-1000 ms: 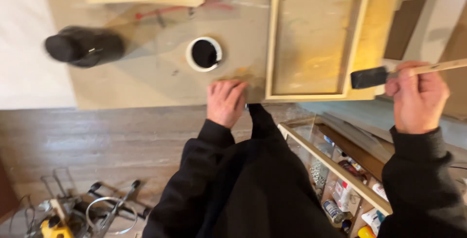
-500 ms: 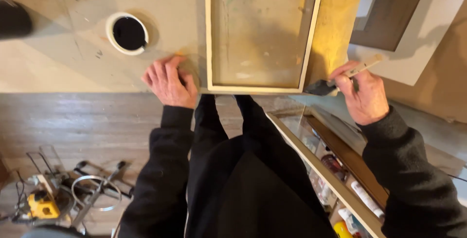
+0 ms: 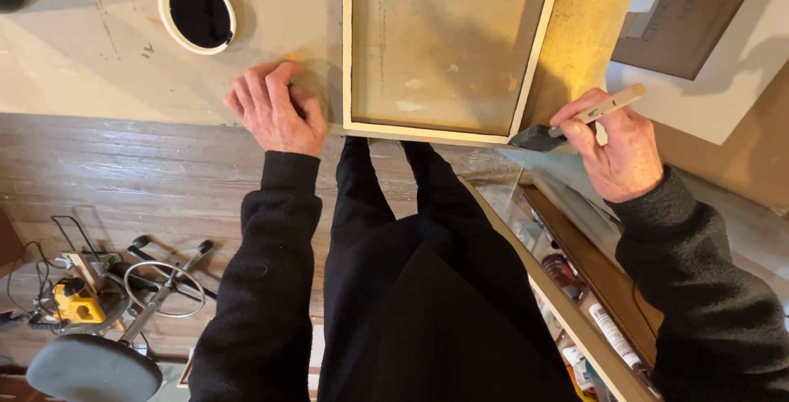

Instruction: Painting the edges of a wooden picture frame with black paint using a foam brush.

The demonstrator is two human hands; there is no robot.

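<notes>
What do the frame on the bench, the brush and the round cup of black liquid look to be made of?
Frame: seemingly wood, pale cream edges with a matte look, likely painted or primed.
Brush, held in the right hand: light bare wooden handle; the dark grey wedge head looks like foam, not bristles.
Cup: smooth white rim, plastic or coated paper; cannot tell which.

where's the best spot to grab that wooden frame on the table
Probably the near rail of the wooden frame, from the table's front edge. That rail lies flat and bare between the left hand and the brush in the right hand, so a grip meets nothing.
</notes>
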